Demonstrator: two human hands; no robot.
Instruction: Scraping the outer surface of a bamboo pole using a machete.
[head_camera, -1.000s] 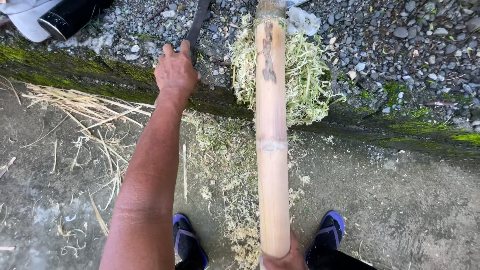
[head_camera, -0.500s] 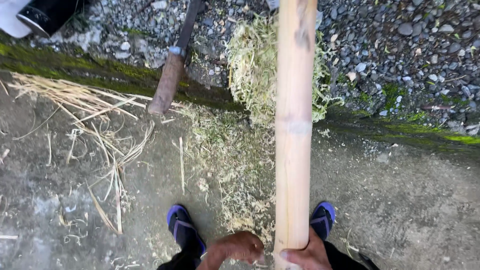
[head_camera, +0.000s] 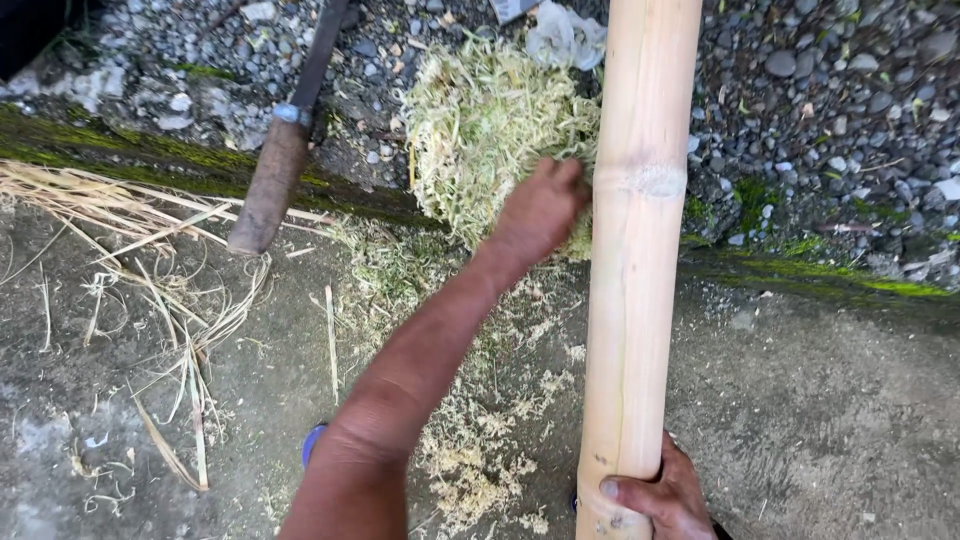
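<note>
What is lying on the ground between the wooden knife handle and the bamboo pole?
In the head view, between the knife handle and the bamboo pole lies a heap of pale green shavings; the left hand reaches into it beside the pole.

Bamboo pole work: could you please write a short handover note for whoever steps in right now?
Right hand: gripped round the near end of the bamboo pole, which is scraped pale.
Left hand: beside the pole's node, on the pile of shavings.
Knife: lies free on the mossy kerb, wooden handle toward you.
Done: the visible length is scraped.
Left: I cannot tell; the far end is out of view.
</note>
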